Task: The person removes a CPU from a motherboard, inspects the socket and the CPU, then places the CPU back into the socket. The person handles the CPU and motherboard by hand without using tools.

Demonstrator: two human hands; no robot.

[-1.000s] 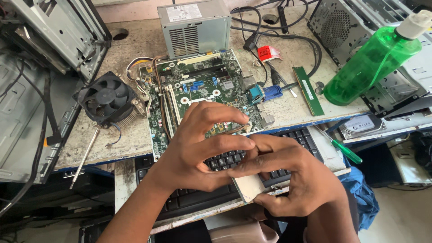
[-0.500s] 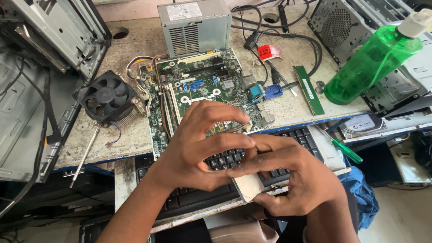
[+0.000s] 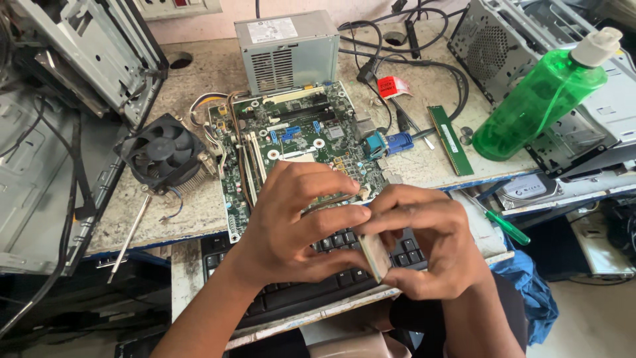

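Cluttered workbench (image 3: 199,205); small flat chip (image 3: 375,255) pinched between left hand (image 3: 291,225) and right hand (image 3: 427,245), above keyboard (image 3: 291,292).

1. Left hand (image 3: 288,222) and right hand (image 3: 424,242) meet over the black keyboard (image 3: 298,292), both pinching a small square chip (image 3: 374,255) edge-on.
2. Green motherboard (image 3: 298,142) lies at the counter's (image 3: 199,205) front edge.
3. Black cooler fan (image 3: 162,154) just left of it.
4. Green bottle (image 3: 540,96) lies tilted at the right edge.
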